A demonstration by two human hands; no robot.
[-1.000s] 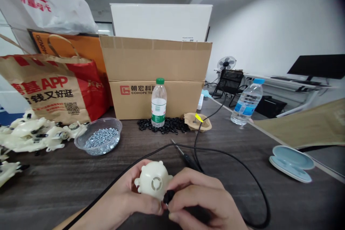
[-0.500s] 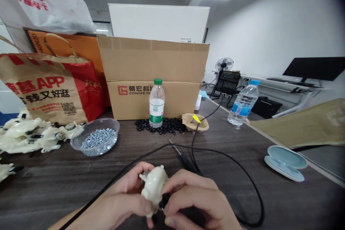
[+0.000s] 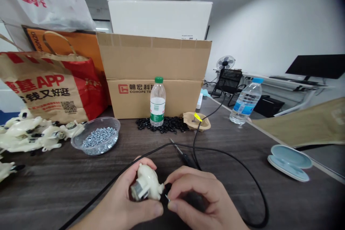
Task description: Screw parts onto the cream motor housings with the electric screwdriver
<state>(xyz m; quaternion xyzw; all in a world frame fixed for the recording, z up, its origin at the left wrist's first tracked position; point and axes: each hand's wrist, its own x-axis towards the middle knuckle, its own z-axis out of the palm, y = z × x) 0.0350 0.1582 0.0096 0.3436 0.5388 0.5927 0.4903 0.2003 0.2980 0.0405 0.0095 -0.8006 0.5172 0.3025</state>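
The cream plastic housing point(image 3: 147, 183) has a smooth, faintly glossy moulded skin, and the small metal part point(image 3: 136, 190) set in its end shows a dull grey shine. The black tool grip point(image 3: 167, 188) looks matt, though shadow makes its finish hard to judge. The black cable point(image 3: 223, 154) is smooth, rubbery and matt. The clear plastic bowl point(image 3: 91, 152) is glossy and holds bright zinc-coloured metal screws point(image 3: 100, 137). The dark wood-grain table point(image 3: 67, 183) has a low sheen. Behind stand a rough, matt corrugated cardboard box point(image 3: 153, 59) and a glossy clear plastic water bottle point(image 3: 157, 109); the kraft paper bag point(image 3: 45, 86) looks matt.
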